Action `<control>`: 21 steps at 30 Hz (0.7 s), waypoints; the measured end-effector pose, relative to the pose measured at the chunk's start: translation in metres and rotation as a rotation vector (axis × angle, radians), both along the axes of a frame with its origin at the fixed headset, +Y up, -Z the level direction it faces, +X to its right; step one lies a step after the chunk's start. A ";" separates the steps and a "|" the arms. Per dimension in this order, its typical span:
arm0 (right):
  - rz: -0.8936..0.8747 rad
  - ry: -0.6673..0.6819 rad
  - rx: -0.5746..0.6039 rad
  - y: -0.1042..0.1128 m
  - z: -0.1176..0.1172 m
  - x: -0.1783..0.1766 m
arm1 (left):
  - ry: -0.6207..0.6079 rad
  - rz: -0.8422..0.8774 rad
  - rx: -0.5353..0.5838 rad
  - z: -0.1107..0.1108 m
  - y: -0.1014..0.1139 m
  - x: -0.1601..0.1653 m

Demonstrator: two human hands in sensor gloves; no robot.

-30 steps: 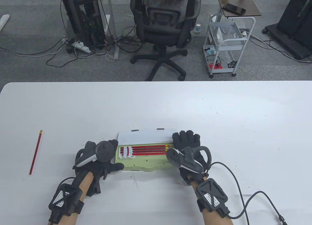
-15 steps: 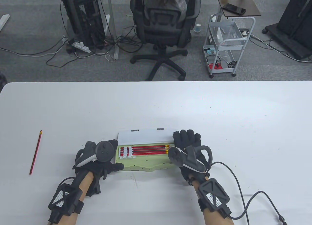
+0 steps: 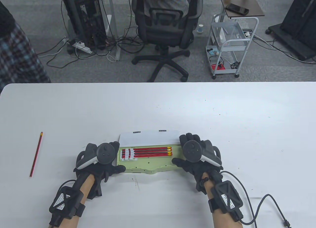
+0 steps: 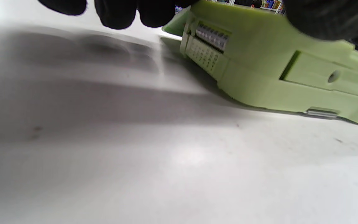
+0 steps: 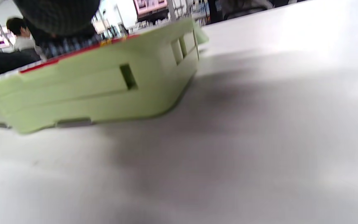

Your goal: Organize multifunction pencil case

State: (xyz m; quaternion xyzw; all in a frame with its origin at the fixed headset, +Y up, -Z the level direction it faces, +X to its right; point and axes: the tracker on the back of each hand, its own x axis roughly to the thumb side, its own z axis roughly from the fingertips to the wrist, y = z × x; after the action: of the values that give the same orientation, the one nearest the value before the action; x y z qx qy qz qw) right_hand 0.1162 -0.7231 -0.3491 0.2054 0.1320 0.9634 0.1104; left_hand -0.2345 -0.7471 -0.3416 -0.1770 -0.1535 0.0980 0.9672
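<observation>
We see a pale green plastic pencil case (image 3: 148, 163) lying open near the front edge of the white table (image 3: 222, 114), its white lid (image 3: 149, 137) folded back on the far side. Three red pencils with yellow-banded ends (image 3: 153, 150) lie side by side along the far part of the tray, their left ends tucked under a white slotted holder (image 3: 128, 154). Our gloved left hand (image 3: 105, 163) sits at the left end of the case; its thumb lies along the near left corner of the tray, and in the left wrist view the fingertips (image 4: 117, 12) hang curled just past the case's end wall (image 4: 259, 71), while the thumb covers the top edge, so we take this hand to be gripping the case at that end. Our gloved right hand (image 3: 197, 159) is at the right end of the case, its thumb reaching onto the near right corner of the tray; the tracker hides the fingers, and the right wrist view is blurred, so we cannot tell whether this hand grips the case or merely rests against it. A fourth red pencil (image 3: 36, 154) lies alone on the table, well apart to the left. Beyond the table stand a black office chair (image 3: 165, 28) and a white wire trolley (image 3: 229, 45), and a plaid sleeve (image 3: 17, 55) shows at the left edge.
</observation>
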 end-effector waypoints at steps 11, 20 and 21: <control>0.058 0.022 -0.065 -0.009 0.000 -0.006 | 0.004 0.000 -0.005 0.000 0.000 -0.001; 0.055 0.013 -0.077 -0.009 0.000 -0.006 | 0.028 0.016 -0.023 -0.001 0.007 -0.007; 0.054 0.012 -0.076 -0.009 0.000 -0.006 | 0.044 0.012 -0.017 -0.001 0.009 -0.010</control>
State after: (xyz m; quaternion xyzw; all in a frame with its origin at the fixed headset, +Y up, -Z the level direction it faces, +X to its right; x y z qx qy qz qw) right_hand 0.1100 -0.7320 -0.3493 0.2030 0.1748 0.9591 0.0912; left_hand -0.2450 -0.7378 -0.3429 -0.1819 -0.1326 0.1090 0.9682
